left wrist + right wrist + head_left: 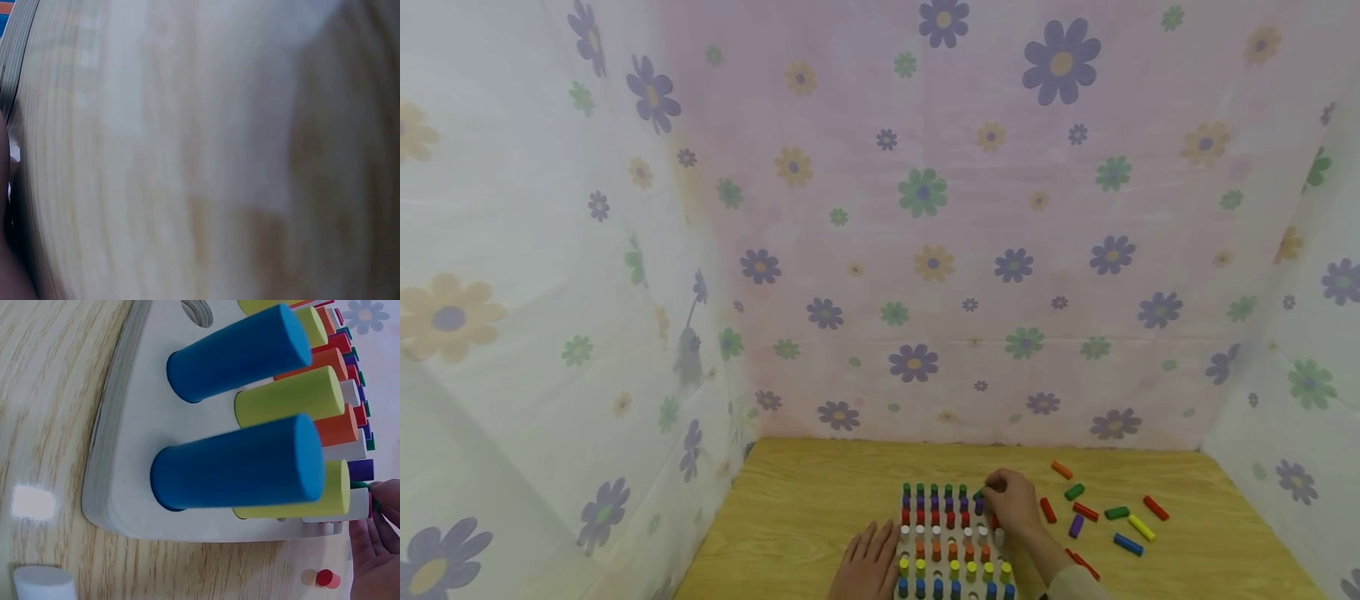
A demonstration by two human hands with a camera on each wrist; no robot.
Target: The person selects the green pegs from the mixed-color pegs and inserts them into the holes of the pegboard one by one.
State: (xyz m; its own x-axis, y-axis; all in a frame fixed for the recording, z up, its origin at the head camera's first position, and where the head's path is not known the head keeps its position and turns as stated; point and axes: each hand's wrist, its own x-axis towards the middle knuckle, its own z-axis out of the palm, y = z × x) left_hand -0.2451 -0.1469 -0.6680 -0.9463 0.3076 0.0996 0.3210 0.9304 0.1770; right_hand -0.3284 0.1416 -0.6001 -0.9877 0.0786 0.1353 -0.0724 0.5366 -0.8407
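A pegboard [134, 444] carries upright coloured pegs in rows: green at the back, then purple, red, white, orange, yellow and blue at the front. Several holes hold no peg. My right hand [1015, 504] pinches a green peg [979, 493] between thumb and fingers at the right end of the green row. Whether its lower end is in a hole is hidden. My left hand [867, 567] lies flat with fingers extended along the board's left edge. The left wrist view shows mostly blurred wood grain.
Loose pegs lie on the wooden table [805, 483] right of the board, among them an orange peg [1062, 469], a yellow peg [1141, 527] and a blue peg [1128, 544]. A white peg [44, 584] is near the board's front corner. Flowered curtains [850, 333] surround the table.
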